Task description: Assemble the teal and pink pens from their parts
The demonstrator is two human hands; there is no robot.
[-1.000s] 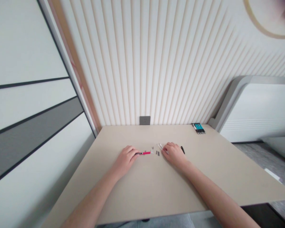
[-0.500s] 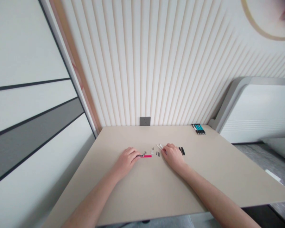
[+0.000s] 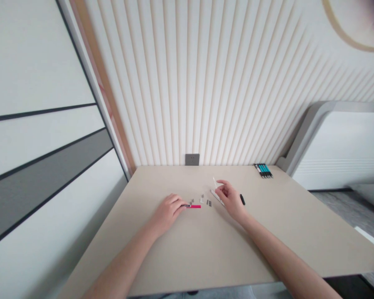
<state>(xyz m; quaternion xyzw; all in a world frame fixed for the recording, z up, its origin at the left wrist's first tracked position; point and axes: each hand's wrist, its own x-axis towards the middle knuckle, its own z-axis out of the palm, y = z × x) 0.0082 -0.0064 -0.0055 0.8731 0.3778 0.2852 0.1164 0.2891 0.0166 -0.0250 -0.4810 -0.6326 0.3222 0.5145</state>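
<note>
1. Right hand [image 3: 231, 200] now lifted off the surface [image 3: 187, 249], fingers spread, grip apart and clamped on nothing, hovering just above a pale slender strip [image 3: 217, 197].
2. Left hand [image 3: 168, 214] low on the surface, grip closed on the dark end of a pink pen barrel [image 3: 195, 206], barrel lying flat.
3. Tiny grey metal parts [image 3: 205, 202] scattered between both hands, small black piece [image 3: 242, 199] just beyond the right hand, row of teal-and-black pens [image 3: 263, 170] far back.
4. Risk, by the look of it: a stray knuckle or sliding barrel knocking those tiny parts out of place.
</note>
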